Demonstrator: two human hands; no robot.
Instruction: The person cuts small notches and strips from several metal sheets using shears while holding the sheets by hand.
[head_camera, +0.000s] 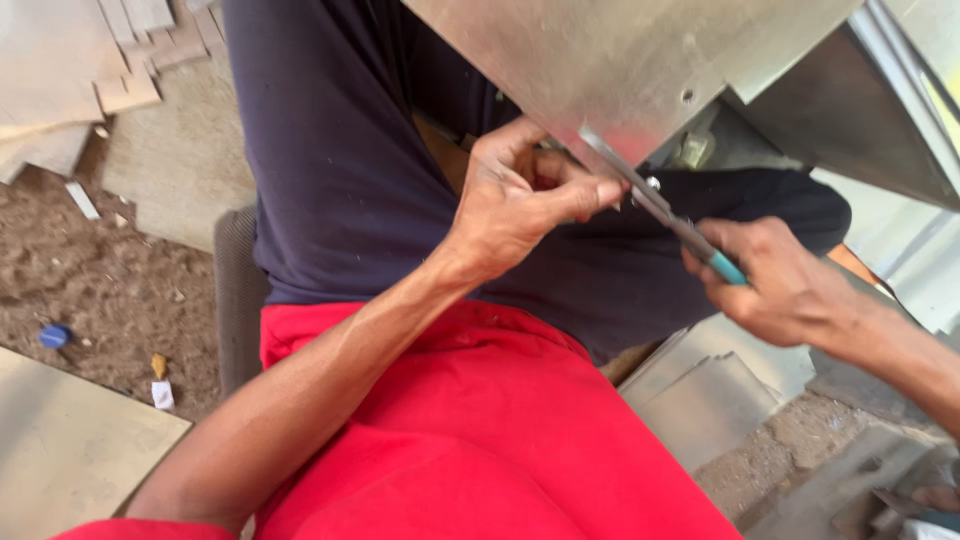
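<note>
Left hand: the left hand (520, 195) pinches the edge of the metal sheet (620, 70), fingers squeezed tight on it.
Right hand: the right hand (775, 280) is wrapped around the snips (665, 210) by their blue handle.
Metal sheet: up over the dark trousers (340, 170).
Snips: blades on the sheet's lower edge.

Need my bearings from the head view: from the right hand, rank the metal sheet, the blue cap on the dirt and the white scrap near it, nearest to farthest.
1. Metal sheet: just above the right hand, at the snips.
2. White scrap: far left, on the dirt.
3. Blue cap: farthest left.
</note>
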